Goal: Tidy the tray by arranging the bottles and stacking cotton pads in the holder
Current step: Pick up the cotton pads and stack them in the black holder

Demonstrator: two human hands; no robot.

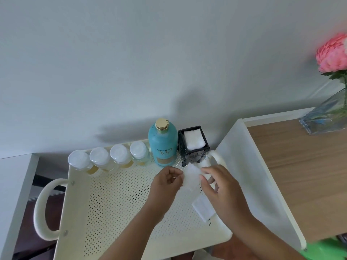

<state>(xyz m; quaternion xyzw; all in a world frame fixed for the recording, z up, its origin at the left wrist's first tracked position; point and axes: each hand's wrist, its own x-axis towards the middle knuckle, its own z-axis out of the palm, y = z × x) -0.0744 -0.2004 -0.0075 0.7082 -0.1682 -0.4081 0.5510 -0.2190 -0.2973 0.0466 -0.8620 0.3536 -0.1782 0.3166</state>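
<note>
A cream perforated tray (116, 207) holds several small clear bottles (108, 159) with white caps in a row along its far edge. Beside them stands a teal bottle (163, 145) with a gold cap. To its right is a black square holder (193, 145) with white cotton pads inside. My left hand (166, 182) and my right hand (218, 186) pinch one white cotton pad (191, 176) between them, just in front of the holder. Another cotton pad (202, 208) lies on the tray under my right hand.
The tray has a rope-wrapped handle on the left (44, 207) and one at the far right (217, 156). A white panel (249, 175) stands right of the tray. On the wooden tabletop (304, 169) stands a glass vase (326, 115) with pink flowers (332, 53).
</note>
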